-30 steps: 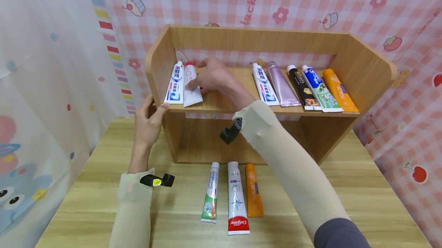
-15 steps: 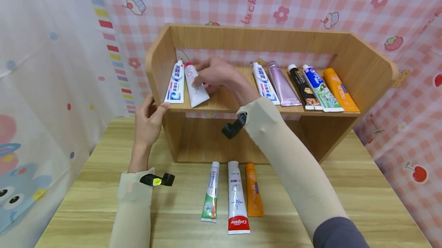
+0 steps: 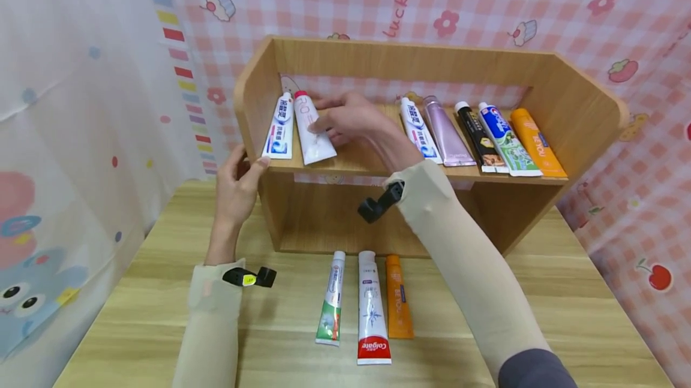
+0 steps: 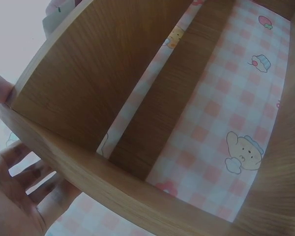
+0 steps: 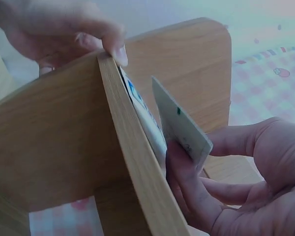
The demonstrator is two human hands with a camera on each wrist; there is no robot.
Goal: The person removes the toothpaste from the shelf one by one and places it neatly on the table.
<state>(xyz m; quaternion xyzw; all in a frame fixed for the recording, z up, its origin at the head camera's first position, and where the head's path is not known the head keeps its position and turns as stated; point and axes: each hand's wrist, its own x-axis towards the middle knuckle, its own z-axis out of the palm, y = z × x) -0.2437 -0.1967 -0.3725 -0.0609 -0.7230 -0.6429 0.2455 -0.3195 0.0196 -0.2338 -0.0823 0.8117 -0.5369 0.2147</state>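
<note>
My right hand pinches a white toothpaste tube with a red cap between thumb and fingers, on the left part of the wooden shelf's upper board. In the right wrist view the tube's flat end stands up tilted at the board's front edge, the thumb on one face and fingers on the other. A white and blue toothpaste tube lies just left of it against the side panel. My left hand grips the shelf's left side, thumb on the front corner and fingers along the outer face.
Further right on the upper board lie a second white and blue tube, a pink metallic tube, a black tube, a blue-green tube and an orange tube. In front, a green-white tube, Colgate tube and orange tube lie on the table.
The red-capped tube has shifted right, away from the white and blue tube, and turned so its flat end points further right. The left hand keeps its place on the shelf.
</note>
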